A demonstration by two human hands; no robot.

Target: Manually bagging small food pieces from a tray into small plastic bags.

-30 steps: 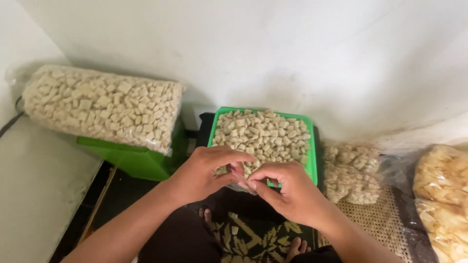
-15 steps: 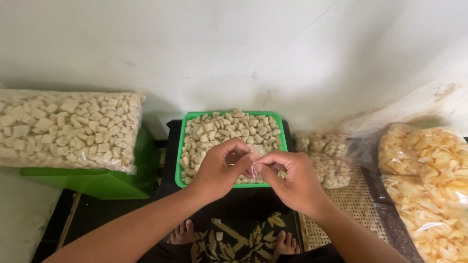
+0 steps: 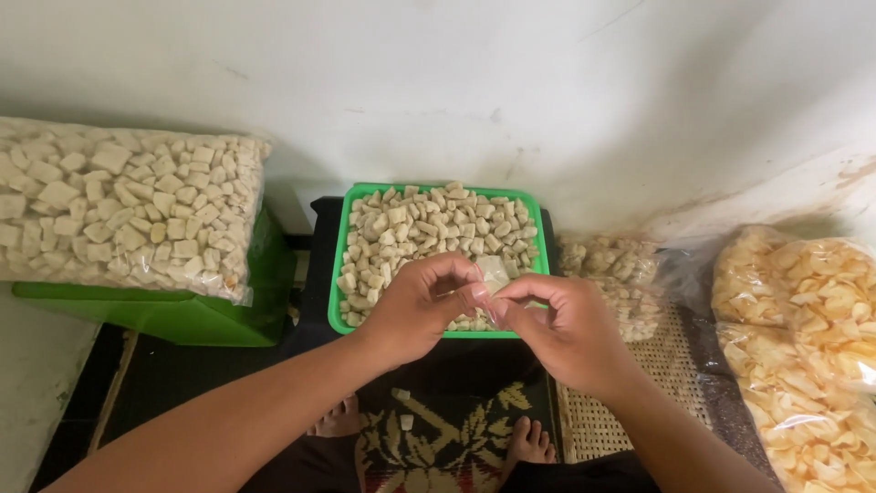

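Hands unmoved since earlier | left hand, right hand fingers pinching small clear bag

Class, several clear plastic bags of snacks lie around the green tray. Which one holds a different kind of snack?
The clear bag of curled yellow-orange crackers at far right; the other bags hold pale cube-shaped pieces.

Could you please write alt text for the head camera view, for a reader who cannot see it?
Two bare hands, left hand and right hand, pinch a small clear plastic bag together above a green tray heaped with pale cracker pieces. A large clear sack of the same pieces lies to the left, and bags of yellowish chips to the right.
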